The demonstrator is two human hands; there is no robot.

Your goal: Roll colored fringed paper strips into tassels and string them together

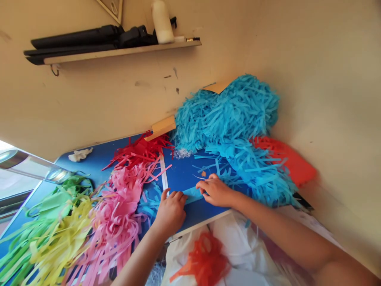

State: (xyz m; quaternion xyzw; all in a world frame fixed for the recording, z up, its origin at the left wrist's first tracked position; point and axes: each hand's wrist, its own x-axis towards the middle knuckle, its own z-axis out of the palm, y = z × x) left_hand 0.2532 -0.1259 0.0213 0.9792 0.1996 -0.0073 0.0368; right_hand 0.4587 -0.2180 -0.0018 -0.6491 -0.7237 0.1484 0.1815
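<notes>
A fringed piece of blue tissue paper (192,195) is stretched low over the blue tabletop (184,171), between my two hands. My left hand (171,210) has its fingers curled over the paper's left end, where the fringe spreads out. At the other end, the fingers of my right hand (216,191) pinch the paper. A thin white strand (199,177) shows just above the right fingers. Orange-red paper fringe (205,258) lies on the white cloth over my lap.
A big heap of blue fringe (229,111) stands against the wall, with a red bag (293,163) beside it. Red (141,151), pink (123,202), yellow (64,238) and green fringes (56,202) lie to the left. Above runs a wall shelf (125,52) bearing a white bottle (162,22).
</notes>
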